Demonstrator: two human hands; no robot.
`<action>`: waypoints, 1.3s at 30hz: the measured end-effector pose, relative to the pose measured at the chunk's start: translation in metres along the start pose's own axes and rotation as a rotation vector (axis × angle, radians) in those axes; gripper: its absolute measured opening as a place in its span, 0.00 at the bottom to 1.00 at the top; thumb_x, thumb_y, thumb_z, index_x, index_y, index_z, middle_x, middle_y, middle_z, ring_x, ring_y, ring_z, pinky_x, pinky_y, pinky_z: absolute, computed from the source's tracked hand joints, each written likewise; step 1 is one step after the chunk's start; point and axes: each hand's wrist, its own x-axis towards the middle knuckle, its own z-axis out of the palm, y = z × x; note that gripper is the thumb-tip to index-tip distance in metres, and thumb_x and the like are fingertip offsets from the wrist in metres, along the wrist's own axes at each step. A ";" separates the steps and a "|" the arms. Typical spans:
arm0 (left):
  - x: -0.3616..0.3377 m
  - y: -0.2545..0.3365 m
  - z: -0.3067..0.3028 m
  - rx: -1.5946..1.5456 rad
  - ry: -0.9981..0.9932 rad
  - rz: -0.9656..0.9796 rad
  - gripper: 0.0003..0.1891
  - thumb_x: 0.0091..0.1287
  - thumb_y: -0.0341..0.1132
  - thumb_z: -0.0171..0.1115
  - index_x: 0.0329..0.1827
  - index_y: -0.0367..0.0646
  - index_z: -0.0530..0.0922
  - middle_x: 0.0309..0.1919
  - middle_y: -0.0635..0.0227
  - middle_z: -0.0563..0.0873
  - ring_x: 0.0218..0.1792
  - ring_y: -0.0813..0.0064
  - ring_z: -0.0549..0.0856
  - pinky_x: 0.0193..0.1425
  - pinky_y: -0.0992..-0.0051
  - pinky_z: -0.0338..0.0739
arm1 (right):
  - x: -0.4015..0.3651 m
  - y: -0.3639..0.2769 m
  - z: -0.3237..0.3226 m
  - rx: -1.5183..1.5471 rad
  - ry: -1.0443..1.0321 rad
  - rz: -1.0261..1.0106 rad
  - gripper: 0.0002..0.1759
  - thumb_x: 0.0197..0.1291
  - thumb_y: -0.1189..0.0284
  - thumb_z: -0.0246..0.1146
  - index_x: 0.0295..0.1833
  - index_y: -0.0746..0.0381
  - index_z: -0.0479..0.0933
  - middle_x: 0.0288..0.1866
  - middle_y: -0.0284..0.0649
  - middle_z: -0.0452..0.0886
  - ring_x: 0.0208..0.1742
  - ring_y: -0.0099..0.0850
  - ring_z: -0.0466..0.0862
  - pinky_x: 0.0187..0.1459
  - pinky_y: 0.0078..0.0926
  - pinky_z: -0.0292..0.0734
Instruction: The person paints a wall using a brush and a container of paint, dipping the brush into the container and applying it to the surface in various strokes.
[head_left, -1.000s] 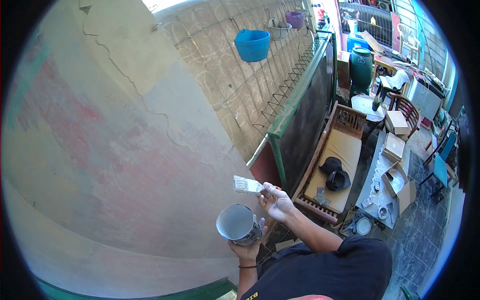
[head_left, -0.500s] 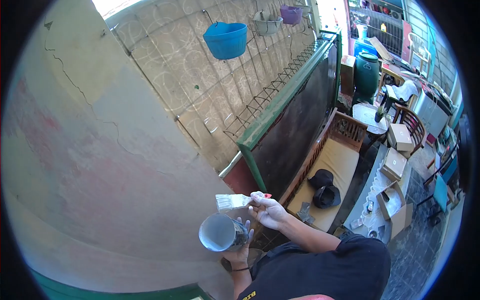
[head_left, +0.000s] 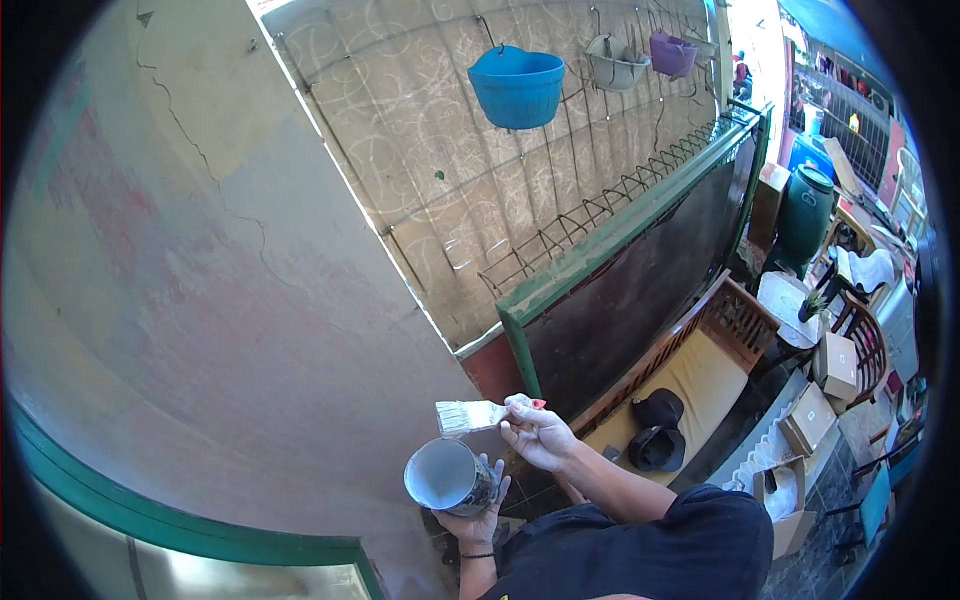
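Fingers (head_left: 519,406) grasping a flat paintbrush (head_left: 470,416) right by a paint can (head_left: 480,490)

So the right hand (head_left: 540,437) is pinching the brush handle between thumb and fingertips, with the red tip poking out behind. Pale bristles are pointing toward the cracked, patchy wall (head_left: 250,350) and hovering just beside the can's rim; can't tell if they're touching it. Left hand (head_left: 470,522) is cupping the can from below and along its dark outside, and the can is tilting enough that its whitish-grey inside is showing. Dark wristband (head_left: 477,555) on that arm, btw. Past the hands, two dark caps (head_left: 657,449) are lying toward the near end of a yellowish cushion (head_left: 710,375) on a wooden daybed (head_left: 650,352). Higher up, a blue planter (head_left: 517,90) is hanging in front of a patterned tan screen (head_left: 400,130).
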 end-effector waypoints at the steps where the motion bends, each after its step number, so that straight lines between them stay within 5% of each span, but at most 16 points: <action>1: -0.002 -0.002 0.000 -0.007 0.009 0.014 0.56 0.60 0.70 0.70 0.88 0.59 0.56 0.85 0.47 0.59 0.84 0.29 0.50 0.84 0.27 0.46 | -0.001 0.001 -0.004 0.018 -0.003 0.013 0.03 0.75 0.72 0.66 0.50 0.57 0.81 0.50 0.35 0.85 0.56 0.27 0.84 0.58 0.24 0.85; 15: -0.011 -0.017 0.003 -0.033 0.071 0.073 0.55 0.61 0.74 0.65 0.87 0.56 0.59 0.84 0.47 0.61 0.84 0.30 0.50 0.84 0.27 0.47 | -0.007 -0.004 -0.022 0.062 -0.048 0.035 0.01 0.76 0.74 0.65 0.49 0.59 0.81 0.49 0.37 0.85 0.54 0.27 0.86 0.59 0.23 0.86; 27: -0.006 -0.013 0.017 -0.003 0.098 0.013 0.49 0.69 0.70 0.53 0.87 0.49 0.58 0.82 0.42 0.63 0.82 0.28 0.54 0.83 0.28 0.49 | 0.004 -0.004 -0.029 0.026 0.140 0.018 0.01 0.76 0.74 0.65 0.48 0.59 0.81 0.47 0.34 0.85 0.50 0.26 0.87 0.55 0.23 0.88; 39: -0.033 0.008 0.025 0.331 0.168 0.095 0.52 0.64 0.67 0.62 0.86 0.48 0.58 0.83 0.47 0.63 0.82 0.27 0.56 0.83 0.28 0.52 | 0.019 0.024 -0.013 0.027 0.078 0.031 0.05 0.75 0.74 0.64 0.52 0.61 0.82 0.45 0.35 0.87 0.49 0.26 0.89 0.56 0.24 0.89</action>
